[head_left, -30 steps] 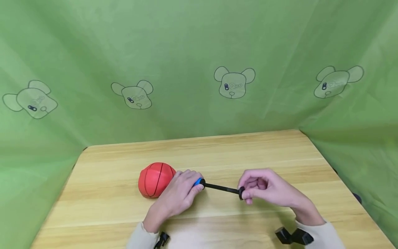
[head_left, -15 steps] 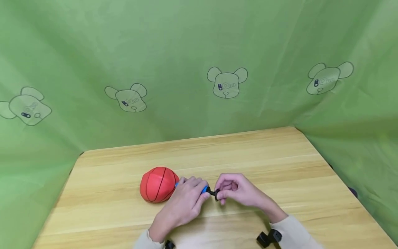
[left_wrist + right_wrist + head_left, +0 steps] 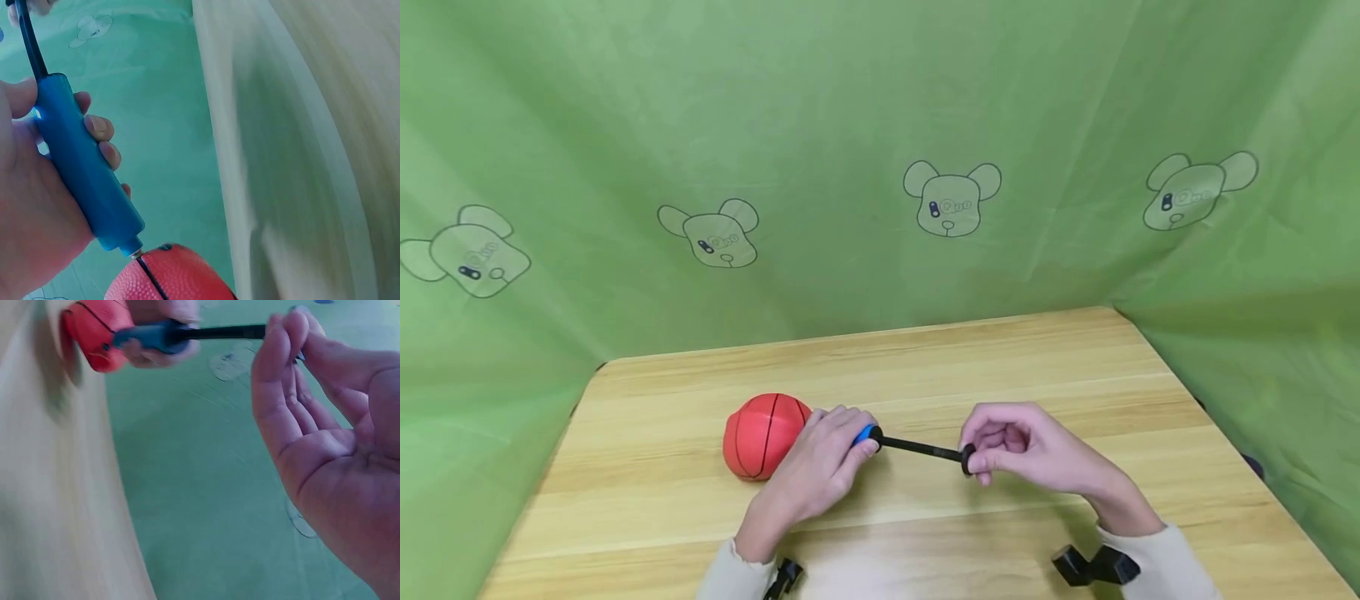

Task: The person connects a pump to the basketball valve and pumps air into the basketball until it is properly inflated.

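Note:
A soft red ball (image 3: 763,437) with black basketball lines sits on the table, its outline dented on one side. My left hand (image 3: 812,471) grips the blue barrel of a small hand pump (image 3: 90,169), fingers and thumb wrapped round it. In the left wrist view the pump's nozzle end meets the ball at a thin metal needle (image 3: 136,254). Out of the barrel's other end runs a long stretch of black plunger rod (image 3: 921,447). My right hand (image 3: 1030,448) pinches the round black end handle (image 3: 967,460) between thumb and fingers.
The wooden table (image 3: 1000,358) has its far edge against a green cloth backdrop (image 3: 835,167) printed with bear heads. Black wrist-worn devices (image 3: 1096,567) sit at both sleeve cuffs. More green cloth hangs along both sides.
Half a second ago my right hand had pushed the rod nearly all the way into the barrel. Now it is drawn out to the right again, about as far as a second ago.

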`<state>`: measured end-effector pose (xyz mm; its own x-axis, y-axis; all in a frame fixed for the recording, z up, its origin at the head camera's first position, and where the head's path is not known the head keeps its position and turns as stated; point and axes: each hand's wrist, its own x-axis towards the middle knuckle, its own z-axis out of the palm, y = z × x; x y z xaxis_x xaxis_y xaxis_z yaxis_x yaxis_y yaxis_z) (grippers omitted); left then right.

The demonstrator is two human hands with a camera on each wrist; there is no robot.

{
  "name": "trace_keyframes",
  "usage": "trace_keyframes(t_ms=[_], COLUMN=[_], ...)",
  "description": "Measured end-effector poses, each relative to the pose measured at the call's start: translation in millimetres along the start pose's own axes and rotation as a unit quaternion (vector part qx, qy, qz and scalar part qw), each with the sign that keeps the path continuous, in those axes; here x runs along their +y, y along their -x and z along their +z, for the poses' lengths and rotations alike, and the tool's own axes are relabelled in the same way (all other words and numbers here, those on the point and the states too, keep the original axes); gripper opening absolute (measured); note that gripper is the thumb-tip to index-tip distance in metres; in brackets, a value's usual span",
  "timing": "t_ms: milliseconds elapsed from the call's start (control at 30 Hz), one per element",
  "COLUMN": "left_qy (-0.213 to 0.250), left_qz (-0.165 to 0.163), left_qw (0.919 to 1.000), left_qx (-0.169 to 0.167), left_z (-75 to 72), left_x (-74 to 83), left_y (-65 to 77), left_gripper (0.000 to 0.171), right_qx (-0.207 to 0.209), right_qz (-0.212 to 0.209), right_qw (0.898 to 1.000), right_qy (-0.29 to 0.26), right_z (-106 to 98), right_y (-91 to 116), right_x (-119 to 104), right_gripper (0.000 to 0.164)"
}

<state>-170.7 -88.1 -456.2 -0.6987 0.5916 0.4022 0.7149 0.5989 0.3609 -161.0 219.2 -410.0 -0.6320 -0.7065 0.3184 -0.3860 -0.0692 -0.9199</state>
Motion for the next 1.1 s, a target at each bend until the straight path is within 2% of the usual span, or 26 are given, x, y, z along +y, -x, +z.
trace_keyframes(t_ms=[100, 233, 400, 567, 667, 767, 967, 1100], left_qy=[-0.007, -0.024, -0.038, -0.05, -0.032, -0.013, -0.005, -0.009], left_qz=[-0.01, -0.015, 0.003, 0.013, 0.022, 0.027, 0.008, 0.001], left_qw=[0.9999, 0.9996, 0.9993, 0.9987, 0.9992, 0.9996, 0.9999, 0.9999], left_qx=[-0.001, 0.006, -0.001, -0.007, -0.006, -0.001, 0.014, 0.005], left_z=[0.4, 2.7, 9.9, 14.2, 13.0, 9.6, 1.0, -0.9], left_x=[-2.8, 3.5, 15.8, 19.0, 16.6, 11.8, -1.9, -4.9], left_y=[2.4, 4.0, 4.0, 4.9, 3.9, 1.4, 1.5, 2.9], left_gripper=[0.024, 0.024, 0.026, 0.028, 0.027, 0.026, 0.023, 0.023], right_qx=[-0.001, 0.017, 0.026, 0.03, 0.028, 0.022, 0.005, 0.003], right_qz=[-0.002, 0.015, 0.03, 0.036, 0.036, 0.027, 0.002, 0.001], right_qw=[1.0, 1.0, 0.999, 0.999, 0.999, 0.999, 1.0, 1.0], right_qy=[0.005, 0.008, 0.0, 0.007, 0.008, 0.011, 0.013, 0.013], right_z=[-2, 5, 23, 37, 37, 29, 6, 2], right_y=[2, -4, -16, -25, -26, -22, -4, 0], right_x=[2, 16, 34, 43, 38, 26, 0, -2], right_gripper=[0.022, 0.019, 0.012, 0.011, 0.011, 0.013, 0.019, 0.02])
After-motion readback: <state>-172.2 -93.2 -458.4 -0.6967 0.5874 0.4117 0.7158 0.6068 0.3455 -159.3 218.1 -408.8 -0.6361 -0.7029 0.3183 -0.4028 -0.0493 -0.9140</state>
